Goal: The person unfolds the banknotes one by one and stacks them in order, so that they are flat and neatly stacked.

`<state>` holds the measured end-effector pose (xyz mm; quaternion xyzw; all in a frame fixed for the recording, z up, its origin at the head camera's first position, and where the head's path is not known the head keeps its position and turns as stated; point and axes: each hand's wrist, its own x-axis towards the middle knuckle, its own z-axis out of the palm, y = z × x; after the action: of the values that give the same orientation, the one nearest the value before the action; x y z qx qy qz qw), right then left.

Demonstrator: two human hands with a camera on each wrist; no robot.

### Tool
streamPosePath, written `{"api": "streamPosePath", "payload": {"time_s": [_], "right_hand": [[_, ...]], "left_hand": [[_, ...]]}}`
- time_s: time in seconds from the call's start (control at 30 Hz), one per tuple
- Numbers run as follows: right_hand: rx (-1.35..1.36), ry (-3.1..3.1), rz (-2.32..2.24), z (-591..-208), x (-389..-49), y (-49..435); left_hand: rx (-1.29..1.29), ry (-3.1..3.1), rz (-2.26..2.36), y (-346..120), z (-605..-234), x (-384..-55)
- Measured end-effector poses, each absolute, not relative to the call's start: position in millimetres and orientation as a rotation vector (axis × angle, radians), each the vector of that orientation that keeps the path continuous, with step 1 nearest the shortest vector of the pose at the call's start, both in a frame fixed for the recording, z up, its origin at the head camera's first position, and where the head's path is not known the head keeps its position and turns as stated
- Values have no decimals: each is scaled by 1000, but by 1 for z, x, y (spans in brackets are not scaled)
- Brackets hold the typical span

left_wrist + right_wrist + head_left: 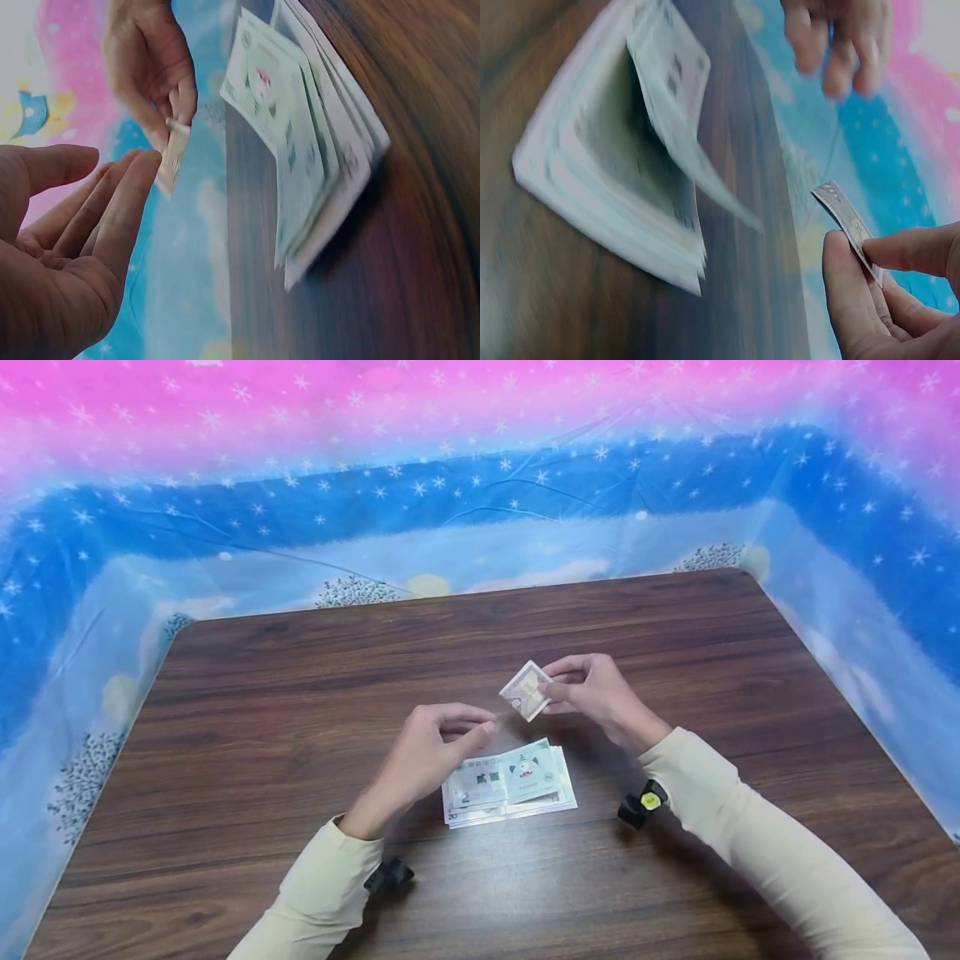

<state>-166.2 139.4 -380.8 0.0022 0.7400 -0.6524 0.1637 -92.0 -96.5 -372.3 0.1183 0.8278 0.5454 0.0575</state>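
My right hand (603, 697) pinches a small, folded brownish banknote (523, 692) between thumb and fingers, raised above the table. In the right wrist view the folded note (851, 225) appears edge-on in the grip. My left hand (431, 743) hovers at the left of the stack, its fingers extended and holding nothing; the left wrist view shows a gap between thumb and fingers. Below both hands lies a stack of paper notes (566, 785). Its top greenish note (487, 781) carries a cartoon face and a "2", and its right end lifts off the stack.
A dark wood-grain table (300, 693) extends under everything. Around its far and side edges hangs a pink and blue snowflake cloth (450, 485). Black wrist devices sit under both cream sleeves (330, 877).
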Motion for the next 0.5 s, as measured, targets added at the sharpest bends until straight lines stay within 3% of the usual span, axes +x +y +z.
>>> {"api": "streamPosePath", "payload": {"time_s": [0.5], "right_hand": [[-292, 2163, -1770, -380, -131, 109]], "left_hand": [[156, 2158, 1966, -84, -382, -97]]}}
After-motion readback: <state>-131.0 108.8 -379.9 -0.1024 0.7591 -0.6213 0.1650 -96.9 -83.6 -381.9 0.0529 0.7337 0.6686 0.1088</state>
